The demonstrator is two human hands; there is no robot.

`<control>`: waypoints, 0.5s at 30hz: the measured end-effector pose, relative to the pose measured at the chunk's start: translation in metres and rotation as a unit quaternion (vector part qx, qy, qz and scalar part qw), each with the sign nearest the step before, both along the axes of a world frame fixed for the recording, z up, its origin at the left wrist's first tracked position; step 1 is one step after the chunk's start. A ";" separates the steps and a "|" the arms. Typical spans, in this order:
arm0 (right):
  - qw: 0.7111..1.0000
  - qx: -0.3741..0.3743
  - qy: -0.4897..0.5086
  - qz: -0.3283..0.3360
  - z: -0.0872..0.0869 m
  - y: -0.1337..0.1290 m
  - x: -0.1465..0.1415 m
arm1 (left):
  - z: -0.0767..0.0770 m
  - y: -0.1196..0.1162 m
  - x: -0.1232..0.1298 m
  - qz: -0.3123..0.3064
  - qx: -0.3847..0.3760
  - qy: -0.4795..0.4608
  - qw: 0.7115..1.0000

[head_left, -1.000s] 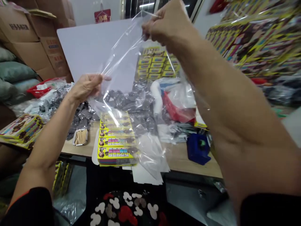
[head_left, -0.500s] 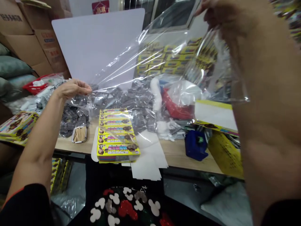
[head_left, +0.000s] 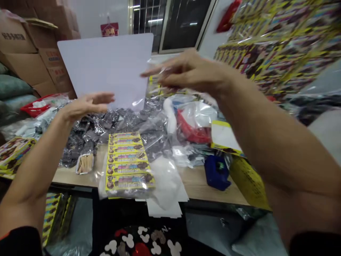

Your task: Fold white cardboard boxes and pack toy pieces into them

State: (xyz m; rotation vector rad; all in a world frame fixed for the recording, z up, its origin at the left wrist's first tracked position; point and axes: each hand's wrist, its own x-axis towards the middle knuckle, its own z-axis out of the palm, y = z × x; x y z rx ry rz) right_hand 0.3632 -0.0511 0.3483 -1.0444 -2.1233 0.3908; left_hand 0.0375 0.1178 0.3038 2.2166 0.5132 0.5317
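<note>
My left hand is raised over the left of the table, fingers and thumb apart, with nothing in it. Higher and to the right, my right hand hangs in the air, its fingers stretched out and slightly blurred. Below both hands, a row of several small yellow boxes lies near the table's front edge. Clear plastic film lies over the boxes and over white sheets beside them. Grey packets are heaped behind the boxes.
A small tray of wooden sticks sits left of the boxes. On the right stand a blue tape dispenser and a red basket. A white board rises behind. Cartons are stacked at the back left.
The clear film that was stretched between my hands has dropped over the yellow boxes. Both hands have opened, and my right hand has moved left and down. The view has shifted.
</note>
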 end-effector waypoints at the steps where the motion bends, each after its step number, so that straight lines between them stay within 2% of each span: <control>1: 0.997 -0.009 -0.057 0.057 0.001 -0.002 -0.023 | 0.008 -0.016 0.015 -0.051 -0.026 -0.077 0.995; 3: 0.983 0.008 -0.137 0.121 0.007 -0.007 -0.063 | 0.022 -0.044 0.043 -0.145 -0.077 -0.195 0.967; 4: 0.979 0.027 -0.158 0.126 0.012 -0.010 -0.077 | 0.026 -0.054 0.054 -0.171 -0.100 -0.227 0.954; 5: 0.979 0.049 -0.162 0.111 0.017 -0.013 -0.086 | 0.029 -0.060 0.062 -0.179 -0.121 -0.240 0.947; 7: 0.985 0.088 -0.141 0.039 0.028 -0.020 -0.093 | 0.030 -0.065 0.066 -0.142 -0.157 -0.227 0.951; 9: 0.984 0.116 -0.129 -0.032 0.036 -0.024 -0.091 | 0.025 -0.062 0.060 -0.087 -0.183 -0.205 0.957; 11: 0.980 0.137 -0.128 -0.070 0.040 -0.024 -0.088 | 0.017 -0.060 0.053 -0.081 -0.197 -0.208 0.955; 15: 0.994 0.087 -0.042 -0.054 0.042 -0.010 -0.083 | -0.002 -0.070 0.047 -0.211 -0.216 -0.227 0.926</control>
